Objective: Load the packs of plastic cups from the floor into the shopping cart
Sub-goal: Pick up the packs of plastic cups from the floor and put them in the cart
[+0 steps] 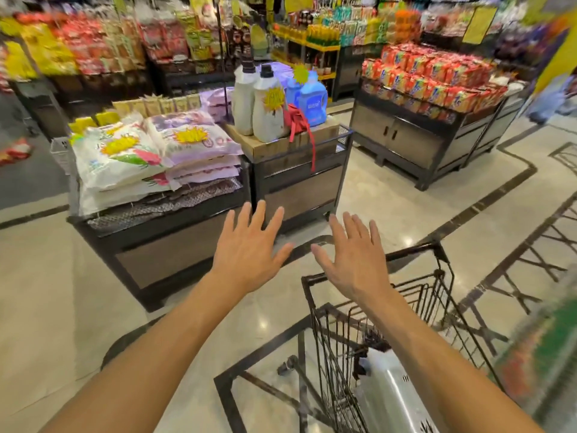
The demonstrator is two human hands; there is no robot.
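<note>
A black wire shopping cart (315, 304) stands at the lower right. Inside it lies a clear pack of plastic cups (393, 392), partly hidden by my right forearm. My left hand (249, 248) is stretched out in front of me with straight, spread fingers and holds nothing. My right hand (352, 254) is also flat and spread, hovering above the cart's front rim, empty. No pack is visible on the floor in this view.
A low display stand (162, 245) with stacked rice bags is straight ahead, close to the cart. Beside it a stand (299, 176) carries detergent bottles. A snack display (431, 142) sits at the right. Glossy tiled floor (56, 292) lies to the left.
</note>
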